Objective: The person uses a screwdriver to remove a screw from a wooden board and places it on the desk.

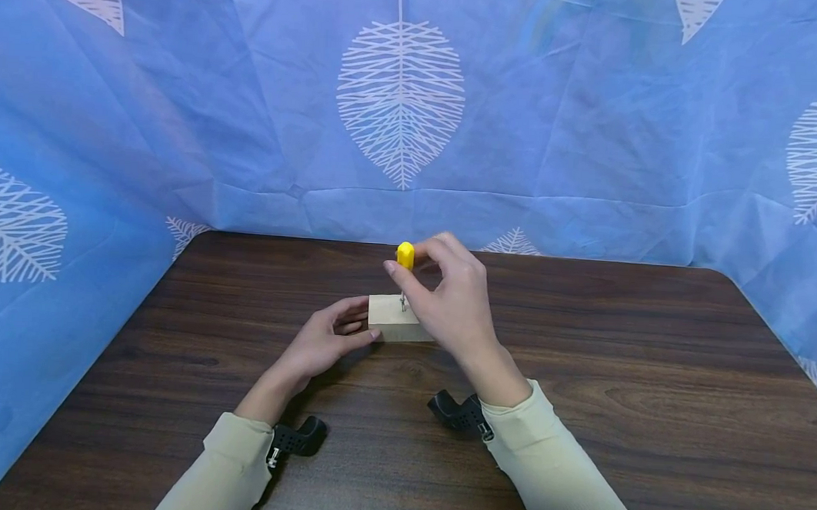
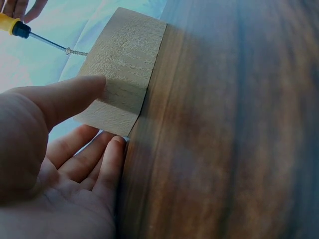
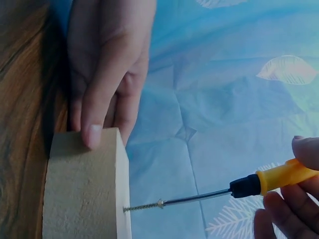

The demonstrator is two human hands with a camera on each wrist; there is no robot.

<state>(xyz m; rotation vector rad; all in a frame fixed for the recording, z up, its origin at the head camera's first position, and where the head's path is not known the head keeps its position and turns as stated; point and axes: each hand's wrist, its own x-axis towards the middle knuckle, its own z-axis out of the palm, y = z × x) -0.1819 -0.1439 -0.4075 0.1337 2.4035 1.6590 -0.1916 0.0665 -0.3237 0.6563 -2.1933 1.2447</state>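
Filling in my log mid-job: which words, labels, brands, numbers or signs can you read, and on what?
None can be read. The screwdriver, wood block and table show no lettering; the cloth bears only leaf prints. Any marks on the black wrist mounts are too small to read.

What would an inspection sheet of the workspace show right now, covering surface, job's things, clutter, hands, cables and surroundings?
Surface: dark wood-grain table, block resting on it.
Job's things: pale wooden block; screw standing in its top face, much of the thread exposed, depth inside not visible; yellow-handled screwdriver, tip at the screw's head.
Clutter: nothing seen.
Left hand: holds the block's left end, thumb on the near face.
Right hand: holds the screwdriver's handle between thumb and fingers.
Cables: nothing seen.
Surroundings: blue cloth with white leaf print behind and beside the table.
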